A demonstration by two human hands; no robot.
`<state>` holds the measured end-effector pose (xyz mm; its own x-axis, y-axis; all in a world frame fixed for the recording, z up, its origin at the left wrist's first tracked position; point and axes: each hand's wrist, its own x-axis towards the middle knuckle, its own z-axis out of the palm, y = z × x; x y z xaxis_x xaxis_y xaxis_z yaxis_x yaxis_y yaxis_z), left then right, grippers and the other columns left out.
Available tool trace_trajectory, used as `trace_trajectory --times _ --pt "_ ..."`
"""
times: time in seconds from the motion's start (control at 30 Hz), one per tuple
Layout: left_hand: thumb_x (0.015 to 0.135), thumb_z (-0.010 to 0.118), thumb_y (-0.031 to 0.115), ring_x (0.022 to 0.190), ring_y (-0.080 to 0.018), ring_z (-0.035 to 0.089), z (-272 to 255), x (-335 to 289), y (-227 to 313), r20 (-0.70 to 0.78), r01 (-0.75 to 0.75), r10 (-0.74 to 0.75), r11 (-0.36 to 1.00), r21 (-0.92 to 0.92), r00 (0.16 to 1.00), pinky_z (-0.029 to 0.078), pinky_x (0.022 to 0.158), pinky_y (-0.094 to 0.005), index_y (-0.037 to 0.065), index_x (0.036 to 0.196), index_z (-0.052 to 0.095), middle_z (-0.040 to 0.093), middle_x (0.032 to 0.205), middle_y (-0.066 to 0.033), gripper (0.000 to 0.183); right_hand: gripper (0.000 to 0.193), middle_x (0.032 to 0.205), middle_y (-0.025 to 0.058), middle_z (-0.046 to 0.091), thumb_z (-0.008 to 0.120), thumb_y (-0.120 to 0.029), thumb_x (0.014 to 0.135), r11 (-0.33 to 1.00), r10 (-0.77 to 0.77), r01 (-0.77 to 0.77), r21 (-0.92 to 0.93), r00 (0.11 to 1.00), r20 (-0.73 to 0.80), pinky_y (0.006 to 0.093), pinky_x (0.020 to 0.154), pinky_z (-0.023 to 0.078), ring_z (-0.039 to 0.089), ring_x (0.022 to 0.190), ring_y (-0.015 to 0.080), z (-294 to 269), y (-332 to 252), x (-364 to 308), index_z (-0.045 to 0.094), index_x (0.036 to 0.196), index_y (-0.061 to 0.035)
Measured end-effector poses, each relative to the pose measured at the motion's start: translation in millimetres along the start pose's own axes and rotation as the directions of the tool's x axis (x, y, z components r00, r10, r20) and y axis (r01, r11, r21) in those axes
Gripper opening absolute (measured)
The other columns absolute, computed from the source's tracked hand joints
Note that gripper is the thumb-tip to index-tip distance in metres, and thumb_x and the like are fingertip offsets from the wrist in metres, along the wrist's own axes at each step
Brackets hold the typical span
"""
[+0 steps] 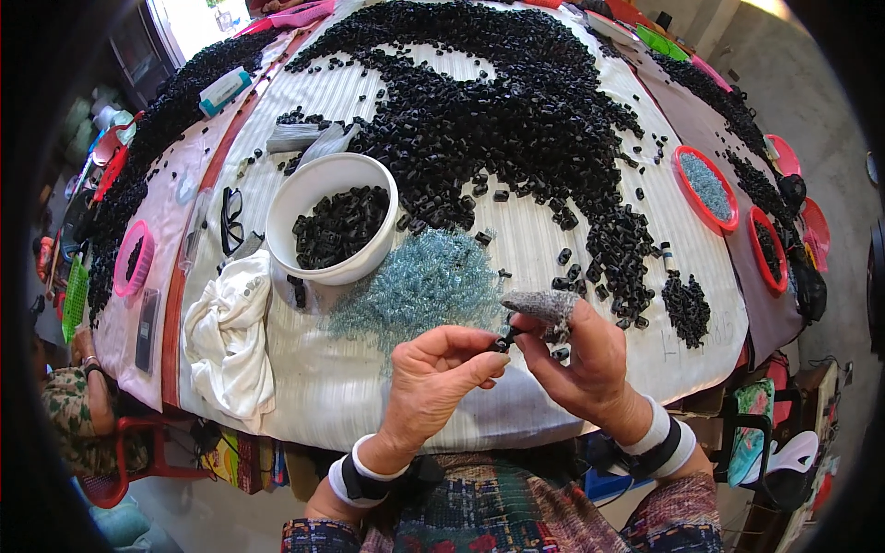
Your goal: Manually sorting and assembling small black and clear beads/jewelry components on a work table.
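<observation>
Above the near edge of the table, my left hand (433, 378) pinches a small black plastic part (503, 343) between thumb and fingertips. My right hand (590, 364) meets it there, its thumb and fingers closed on the same part. A grey knitted finger cover (544, 304) is on a finger of my right hand. Just beyond the hands lies a heap of tiny pale-blue, shiny pieces (419, 281), too small to make out. Left of that heap, a white bowl (277, 221) holds black parts (341, 226). Both wrists wear white-and-black bands.
A large spread of black parts (498, 101) covers the far table, with a smaller pile (686, 309) at right. A white cloth (230, 336) and glasses (231, 219) lie at left. Red-rimmed trays (679, 180) stand at right. Another person's arm (97, 401) shows at far left.
</observation>
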<state>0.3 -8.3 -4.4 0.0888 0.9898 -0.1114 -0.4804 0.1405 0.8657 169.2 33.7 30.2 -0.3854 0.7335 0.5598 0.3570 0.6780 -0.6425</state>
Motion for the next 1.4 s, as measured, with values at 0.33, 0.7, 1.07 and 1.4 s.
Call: trace_trajectory --times 0.33,0.7,1.07,1.4 --pt "0.079 0.07 -0.001 0.078 -0.01 0.064 3.5 -2.9 -0.8 -0.021 -0.024 0.027 0.992 0.121 0.999 0.053 0.07 -0.0209 -0.004 0.1 0.063 0.067 0.088 -0.0087 0.022 0.036 0.084 0.0125 0.062 0.068 0.007 0.069 0.995 -0.078 0.077 -0.064 0.997 -0.015 0.0323 0.059 0.052 0.064 0.07 0.0263 5.2 1.2 -6.6 0.06 0.104 -0.0003" --pt "0.08 0.066 -0.006 0.077 -0.0119 0.064 5.0 -1.2 -11.8 -0.05 -0.125 0.137 0.973 0.196 0.989 0.054 0.069 -0.0224 -0.006 0.097 0.062 0.067 0.087 -0.0094 0.018 0.031 0.083 0.0114 0.064 0.069 0.008 0.071 0.99 -0.053 0.057 -0.127 0.998 0.039 0.0285 0.058 0.051 0.065 0.069 0.0216 7.4 8.0 -13.0 0.061 0.099 -0.0013" --pt "0.082 0.065 -0.002 0.073 -0.0131 0.065 1.3 1.1 -13.7 -0.09 0.036 -0.017 0.976 0.213 0.996 0.054 0.066 -0.023 -0.006 0.097 0.063 0.067 0.085 -0.0103 0.015 0.023 0.074 0.0145 0.052 0.064 0.008 0.066 1.0 0.031 -0.03 -0.011 0.99 0.134 0.0379 0.055 0.045 0.056 0.066 0.0326 8.1 10.0 -10.5 0.052 0.083 0.0001" --pt "0.084 0.066 0.005 0.071 -0.0107 0.064 -2.5 4.7 -21.1 -0.115 0.116 -0.106 0.989 0.087 0.988 0.053 0.063 -0.0209 -0.006 0.097 0.063 0.067 0.082 -0.0081 0.017 0.021 0.072 0.0153 0.047 0.059 0.009 0.066 0.998 0.036 -0.027 -0.062 0.987 0.154 0.0401 0.055 0.043 0.052 0.064 0.0342 14.7 9.9 -12.7 0.047 0.081 0.0008"
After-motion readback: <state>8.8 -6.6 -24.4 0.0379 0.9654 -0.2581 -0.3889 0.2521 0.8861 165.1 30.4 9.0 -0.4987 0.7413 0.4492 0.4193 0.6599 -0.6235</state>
